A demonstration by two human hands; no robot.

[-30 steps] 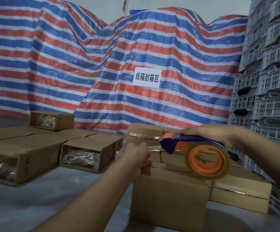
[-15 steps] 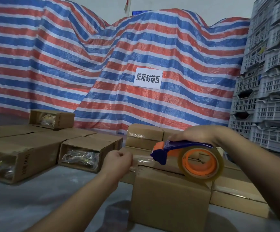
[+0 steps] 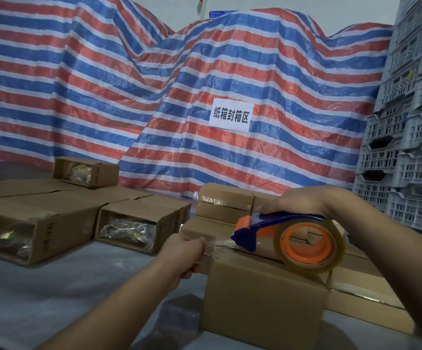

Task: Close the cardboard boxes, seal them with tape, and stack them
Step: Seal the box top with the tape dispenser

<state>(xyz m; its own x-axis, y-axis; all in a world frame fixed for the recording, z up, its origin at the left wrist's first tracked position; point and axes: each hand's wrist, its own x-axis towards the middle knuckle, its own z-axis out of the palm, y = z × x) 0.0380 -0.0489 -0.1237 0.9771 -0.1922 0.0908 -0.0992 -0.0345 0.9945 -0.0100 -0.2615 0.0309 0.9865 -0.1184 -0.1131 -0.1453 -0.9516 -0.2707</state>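
A closed cardboard box (image 3: 260,301) stands in front of me on the grey table. My right hand (image 3: 298,200) grips the blue handle of a tape dispenser (image 3: 308,245) with an orange core and a clear roll, held just above the box's top. My left hand (image 3: 183,252) pinches the free end of the clear tape (image 3: 218,245) at the box's left top edge, and the strip runs from there to the dispenser's blade. Taped boxes (image 3: 223,202) are stacked behind and to the right.
Several open boxes (image 3: 134,224) with plastic-wrapped contents lie on their sides at the left. A striped red, white and blue tarp (image 3: 154,97) with a paper sign (image 3: 231,114) hangs behind. Grey plastic crates (image 3: 411,147) are piled at the right. Bare grey table surface (image 3: 53,294) lies at the front left.
My left hand left the box's top and pulled the tape end out to the left, stretching a strip from the dispenser. The dispenser came down closer to the box top.
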